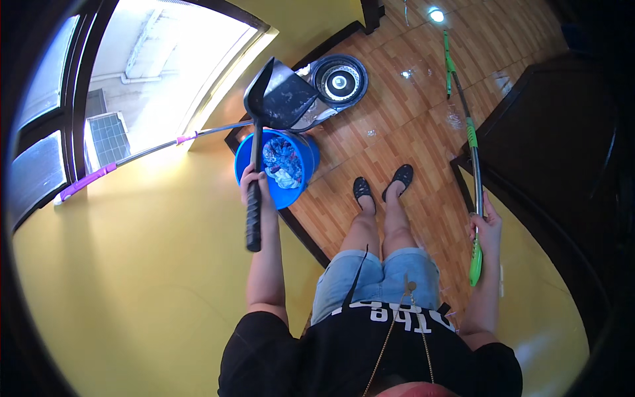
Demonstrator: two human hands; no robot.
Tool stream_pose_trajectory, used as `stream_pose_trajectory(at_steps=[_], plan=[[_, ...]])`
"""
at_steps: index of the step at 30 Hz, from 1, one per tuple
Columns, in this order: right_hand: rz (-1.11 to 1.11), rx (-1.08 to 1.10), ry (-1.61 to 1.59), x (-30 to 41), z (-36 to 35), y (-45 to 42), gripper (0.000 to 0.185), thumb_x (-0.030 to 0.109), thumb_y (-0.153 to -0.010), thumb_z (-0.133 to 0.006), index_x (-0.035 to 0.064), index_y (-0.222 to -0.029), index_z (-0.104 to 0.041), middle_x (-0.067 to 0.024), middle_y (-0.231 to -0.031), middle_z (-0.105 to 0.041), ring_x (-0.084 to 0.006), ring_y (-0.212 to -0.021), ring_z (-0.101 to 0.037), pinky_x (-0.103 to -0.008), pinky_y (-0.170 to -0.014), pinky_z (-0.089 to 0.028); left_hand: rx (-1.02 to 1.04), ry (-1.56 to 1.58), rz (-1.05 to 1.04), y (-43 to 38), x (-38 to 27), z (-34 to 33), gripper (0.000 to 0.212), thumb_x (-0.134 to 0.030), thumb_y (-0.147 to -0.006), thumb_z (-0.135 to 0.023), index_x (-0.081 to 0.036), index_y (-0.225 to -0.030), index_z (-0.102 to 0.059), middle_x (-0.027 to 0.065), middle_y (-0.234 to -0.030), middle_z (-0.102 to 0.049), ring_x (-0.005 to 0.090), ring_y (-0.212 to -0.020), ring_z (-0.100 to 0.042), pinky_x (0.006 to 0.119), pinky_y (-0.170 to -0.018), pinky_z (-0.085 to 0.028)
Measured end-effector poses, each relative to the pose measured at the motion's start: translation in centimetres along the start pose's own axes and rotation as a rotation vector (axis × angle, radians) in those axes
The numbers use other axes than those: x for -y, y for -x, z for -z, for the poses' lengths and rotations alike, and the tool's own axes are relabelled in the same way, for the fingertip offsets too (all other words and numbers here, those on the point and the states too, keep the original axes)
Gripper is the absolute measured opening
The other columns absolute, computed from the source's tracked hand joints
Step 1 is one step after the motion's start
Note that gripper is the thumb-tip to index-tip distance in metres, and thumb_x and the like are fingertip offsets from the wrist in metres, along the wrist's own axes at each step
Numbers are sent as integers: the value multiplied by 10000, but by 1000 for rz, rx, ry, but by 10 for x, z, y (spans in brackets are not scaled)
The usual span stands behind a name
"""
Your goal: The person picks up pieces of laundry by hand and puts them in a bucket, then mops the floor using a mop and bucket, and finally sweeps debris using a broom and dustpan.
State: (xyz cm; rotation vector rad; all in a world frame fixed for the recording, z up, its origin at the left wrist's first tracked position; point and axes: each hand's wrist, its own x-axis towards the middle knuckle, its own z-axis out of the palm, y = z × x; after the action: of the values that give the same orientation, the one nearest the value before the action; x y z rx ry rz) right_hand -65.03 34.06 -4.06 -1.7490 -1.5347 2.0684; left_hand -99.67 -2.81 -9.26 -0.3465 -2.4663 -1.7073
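Note:
My left hand point(257, 186) is closed around the ribbed black handle of a long-handled dustpan point(290, 101), which is raised in front of me with its pan away from me. Below it stands a blue plastic bucket point(310, 154) with crumpled cloths point(283, 161) inside; the dustpan's handle crosses over its rim. On the other side, my right hand point(487, 228) grips the metal pole of a green-handled floor tool point(472, 134), perhaps a flat mop or squeegee. Its narrow green head point(448, 64) is at the far end, over the wood-patterned floor point(397, 134).
A dark spin-mop bucket with a round wringer basket point(340, 82) stands beyond the blue bucket, partly behind the dustpan. A purple-and-silver pole point(144, 151) slants along the yellow wall point(124, 248). At left is a bright window opening point(163, 64); dark furniture point(550, 119) is at right.

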Motion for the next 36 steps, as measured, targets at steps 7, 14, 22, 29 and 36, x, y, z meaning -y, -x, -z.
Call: stream_pose_trajectory(at_steps=[7,14,22,29,36], plan=[[-20,-6,-34,6,-6,8,645,-44,-775,-516,65,-1385,-332,-1,-556,-469,-78,-362,-423,-219,-340,-365,298,-461,-177,8,14,-24,202,53,-654,-722,-42,-763,-581,111,-1065,-573,242,-944,-566,352,-936,-408],[38,-48,2,3,7,7,656,-32,-778,-520,55,-1394,-310,2,-549,-454,-77,-367,-412,-228,-338,-351,636,-589,-261,24,25,-26,203,15,-700,-677,-32,-890,-625,171,-1209,-491,273,-1003,-549,304,-817,-477],[43,-201,668,25,51,-53,622,31,-789,-546,136,-1377,-372,-64,-590,-511,-118,-416,-496,-275,-410,-439,274,-480,-163,22,-128,-61,225,-28,-666,-766,-37,-775,-569,172,-1035,-607,270,-898,-608,335,-817,-473],[32,-262,866,37,19,-257,490,102,-799,-539,111,-1284,-472,-215,-838,-638,-318,-687,-644,-408,-623,-519,429,-203,239,75,-80,-131,153,8,-706,-726,-25,-789,-601,109,-951,-660,177,-876,-602,293,-815,-462],[118,8,1321,34,-27,-180,602,127,-790,-566,215,-1354,-375,-255,-877,-619,-376,-820,-619,-461,-750,-496,9,-79,668,128,66,-207,186,-117,-763,-728,-29,-758,-565,46,-715,-576,119,-628,-527,255,-593,-456]])
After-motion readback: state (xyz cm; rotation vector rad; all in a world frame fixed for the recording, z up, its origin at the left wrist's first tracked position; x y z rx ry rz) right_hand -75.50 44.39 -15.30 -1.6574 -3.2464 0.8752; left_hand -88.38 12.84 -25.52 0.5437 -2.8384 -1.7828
